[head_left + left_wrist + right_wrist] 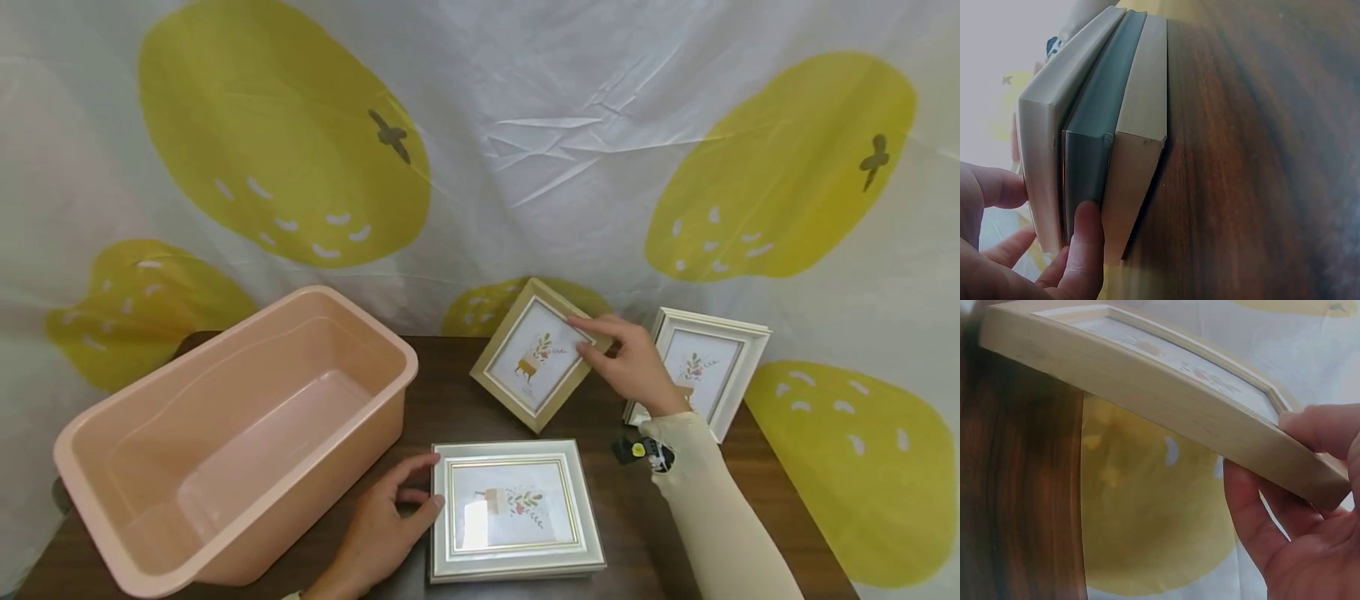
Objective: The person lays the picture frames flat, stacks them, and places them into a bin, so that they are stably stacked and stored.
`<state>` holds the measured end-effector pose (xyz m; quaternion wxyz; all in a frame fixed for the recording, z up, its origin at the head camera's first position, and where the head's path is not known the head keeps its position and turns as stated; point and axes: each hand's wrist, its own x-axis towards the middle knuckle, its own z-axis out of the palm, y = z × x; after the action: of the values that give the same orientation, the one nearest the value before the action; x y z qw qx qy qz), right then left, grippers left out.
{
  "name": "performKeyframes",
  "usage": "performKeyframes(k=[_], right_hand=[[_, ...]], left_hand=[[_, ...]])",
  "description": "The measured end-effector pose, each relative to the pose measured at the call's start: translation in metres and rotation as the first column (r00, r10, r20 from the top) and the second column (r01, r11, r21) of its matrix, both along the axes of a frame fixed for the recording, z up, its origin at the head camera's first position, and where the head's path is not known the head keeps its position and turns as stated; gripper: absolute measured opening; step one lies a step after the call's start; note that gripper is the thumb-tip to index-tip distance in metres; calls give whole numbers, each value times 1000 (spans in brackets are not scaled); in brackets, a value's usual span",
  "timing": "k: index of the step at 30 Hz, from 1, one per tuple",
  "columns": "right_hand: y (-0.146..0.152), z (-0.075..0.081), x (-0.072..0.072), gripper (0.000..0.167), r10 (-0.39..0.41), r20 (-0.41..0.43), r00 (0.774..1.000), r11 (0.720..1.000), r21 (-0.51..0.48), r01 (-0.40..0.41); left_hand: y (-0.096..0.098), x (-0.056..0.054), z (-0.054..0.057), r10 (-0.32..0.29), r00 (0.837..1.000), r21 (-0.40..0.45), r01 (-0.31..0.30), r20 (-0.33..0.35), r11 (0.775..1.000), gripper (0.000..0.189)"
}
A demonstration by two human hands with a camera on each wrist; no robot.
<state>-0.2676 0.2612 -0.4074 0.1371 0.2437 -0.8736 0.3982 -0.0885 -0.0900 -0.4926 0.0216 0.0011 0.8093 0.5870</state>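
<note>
My right hand (633,362) grips a light wood picture frame (487,367) by its right edge, and the frame is tilted with one corner down. In the right wrist view its wooden side (1116,387) shows, with my fingers (1257,512) on both faces at one end. Flat on the table lies a stack of three frames, topped by a white picture frame (517,565). My left hand (386,521) touches the stack's left side with its fingertips. In the left wrist view a grey-green frame (1088,162) lies between the white one and a beige frame (1141,94).
On the left of the brown table (420,392) stands a pink plastic basin (330,475), its visible inside bare. Another white picture frame (738,367) leans upright at the right, behind my right forearm. A curtain (510,167) with yellow fruit prints hangs behind the table.
</note>
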Motion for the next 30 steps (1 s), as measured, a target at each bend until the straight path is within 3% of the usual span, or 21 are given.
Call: performKeyframes(k=[7, 12, 16, 23, 30], right_hand=[[1, 1, 21, 41, -48, -44, 998, 996, -79, 44], [3, 4, 38, 43, -79, -93, 993, 985, -161, 63], [5, 4, 49, 44, -87, -86, 993, 971, -232, 65], [6, 8, 70, 43, -124, -20, 992, 911, -398, 106], [3, 12, 90, 45, -138, -6, 990, 867, -483, 118]], left_hand=[[-1, -1, -3, -12, 999, 4, 12, -40, 1000, 49], [-3, -3, -2, -51, 998, -22, 51, -26, 998, 47], [-7, -6, 0, -74, 997, -49, 73, -18, 996, 47], [-9, -6, 4, -104, 994, -100, 101, -25, 990, 47], [-8, -5, 8, -68, 996, -110, 62, -53, 992, 43]])
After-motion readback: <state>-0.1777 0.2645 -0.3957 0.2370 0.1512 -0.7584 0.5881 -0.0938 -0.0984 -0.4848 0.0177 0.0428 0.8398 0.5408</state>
